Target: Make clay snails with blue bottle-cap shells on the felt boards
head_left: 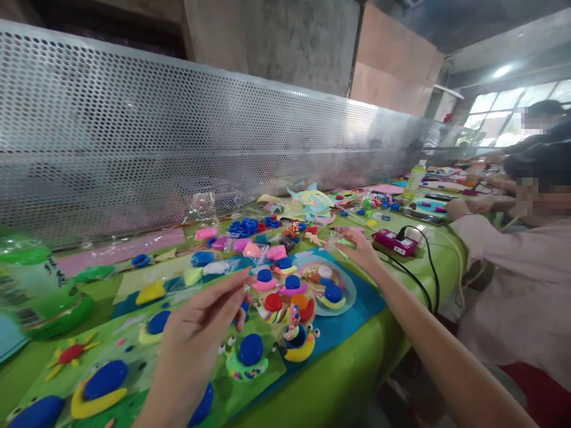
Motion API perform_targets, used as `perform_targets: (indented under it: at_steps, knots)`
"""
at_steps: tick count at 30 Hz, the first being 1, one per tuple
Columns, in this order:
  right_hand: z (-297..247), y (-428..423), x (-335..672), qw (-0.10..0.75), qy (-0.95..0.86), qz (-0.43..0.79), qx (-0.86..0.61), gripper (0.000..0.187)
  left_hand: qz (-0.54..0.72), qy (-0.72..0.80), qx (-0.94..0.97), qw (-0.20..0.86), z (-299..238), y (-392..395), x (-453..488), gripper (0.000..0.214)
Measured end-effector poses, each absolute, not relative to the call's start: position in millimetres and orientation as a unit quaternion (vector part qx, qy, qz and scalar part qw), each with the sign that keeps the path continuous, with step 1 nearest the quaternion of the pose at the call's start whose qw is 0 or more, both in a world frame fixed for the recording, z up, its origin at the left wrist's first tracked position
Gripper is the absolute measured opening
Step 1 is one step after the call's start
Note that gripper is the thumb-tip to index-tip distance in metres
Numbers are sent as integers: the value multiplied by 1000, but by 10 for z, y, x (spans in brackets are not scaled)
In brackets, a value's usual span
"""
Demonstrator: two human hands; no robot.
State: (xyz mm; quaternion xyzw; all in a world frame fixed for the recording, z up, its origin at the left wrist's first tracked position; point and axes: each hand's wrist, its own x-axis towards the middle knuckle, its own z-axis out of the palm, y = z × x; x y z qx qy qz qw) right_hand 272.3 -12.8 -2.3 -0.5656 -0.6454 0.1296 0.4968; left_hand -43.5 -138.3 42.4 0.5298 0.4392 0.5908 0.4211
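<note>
My left hand (200,321) hangs over the green sheet (187,336), its thumb and fingertips pinched together. Whatever small thing is between them cannot be made out. Below it on the sheet sits a clay snail (250,351) with a blue cap for a shell and googly eyes. My right hand (361,249) reaches out past the blue sheet (357,291), fingers spread and slightly bent beside a small clear plastic bag (338,239). Between the hands lie several more cap-and-clay figures, among them a yellow one (301,351) and a clear plate (345,297) of figures.
Lumps of pink clay (252,249) and blue bottle caps (243,226) lie along the back, before a perforated metal panel (267,131). A purple power strip (395,242) with black cables is at right. A big green bottle (40,285) stands at left; co-workers sit at right.
</note>
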Motion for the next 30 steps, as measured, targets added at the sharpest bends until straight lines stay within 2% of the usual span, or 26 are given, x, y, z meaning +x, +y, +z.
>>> perform_targets:
  at_steps: [4, 16, 30]
  knots:
    - [-130, -121, 2782, 459, -660, 108, -584, 24, 560, 447, 572, 400, 439, -1364, -419, 27]
    - [-165, -109, 2836, 347, -607, 6, -715, 25, 517, 537, 553, 373, 519, -1385, -335, 41]
    - [-104, -235, 2755, 346, -558, -34, -753, 30, 528, 525, 573, 342, 464, -1361, -395, 40]
